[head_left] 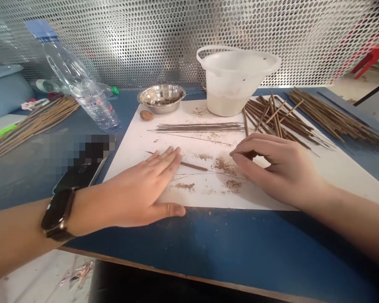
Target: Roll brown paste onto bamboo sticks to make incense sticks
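My left hand (139, 185) lies flat, palm down and fingers stretched, on a white sheet (126, 145). Out from under its fingers sticks a brown-coated incense stick (194, 166), partly hidden by the hand. Over the sheet's right part, my right hand (281, 166) has its thumb and forefinger pressed together; whatever is between them, if anything, is too small to make out. Brown powder (225, 167) is scattered beside its fingertips. Beyond both hands lies a bundle of thin bare sticks (198, 127), with one loose thin stick (196, 137) at a slant nearer me.
Behind stand a metal bowl (164, 108), with a brown lump (146, 115) by it, and a white bucket (225, 80). Coated sticks (278, 115) are heaped at right, more sticks (331, 118) beyond. A water bottle (91, 97) and dark phone (82, 170) are at left.
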### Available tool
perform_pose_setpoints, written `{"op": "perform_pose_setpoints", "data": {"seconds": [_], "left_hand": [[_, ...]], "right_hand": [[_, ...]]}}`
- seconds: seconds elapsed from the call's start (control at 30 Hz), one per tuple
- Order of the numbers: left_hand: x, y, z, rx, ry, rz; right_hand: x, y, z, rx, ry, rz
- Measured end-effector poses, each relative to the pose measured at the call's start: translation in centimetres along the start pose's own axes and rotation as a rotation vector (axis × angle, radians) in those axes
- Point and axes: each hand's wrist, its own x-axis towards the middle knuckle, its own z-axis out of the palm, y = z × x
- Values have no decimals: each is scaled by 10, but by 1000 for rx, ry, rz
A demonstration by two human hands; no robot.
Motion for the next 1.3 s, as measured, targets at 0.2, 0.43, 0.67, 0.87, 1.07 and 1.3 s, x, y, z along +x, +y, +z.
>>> {"op": "perform_pose_setpoints", "data": {"seconds": [0.2, 0.43, 0.67, 0.87, 1.07, 1.3], "left_hand": [[-41, 5, 4, -8, 1, 47], [-3, -5, 0, -3, -8, 48], [23, -8, -7, 13, -33, 6], [-35, -3, 11, 29, 32, 73], [-44, 0, 14, 94, 49, 90], [17, 2, -9, 166, -55, 50]], "right_hand": [[-1, 1, 2, 14, -36, -7], [2, 1, 0, -7, -18, 5], [3, -2, 0, -12, -31, 22], [2, -5, 1, 32, -75, 33], [2, -4, 3, 42, -60, 16], [2, 0, 3, 29, -34, -66]]}}
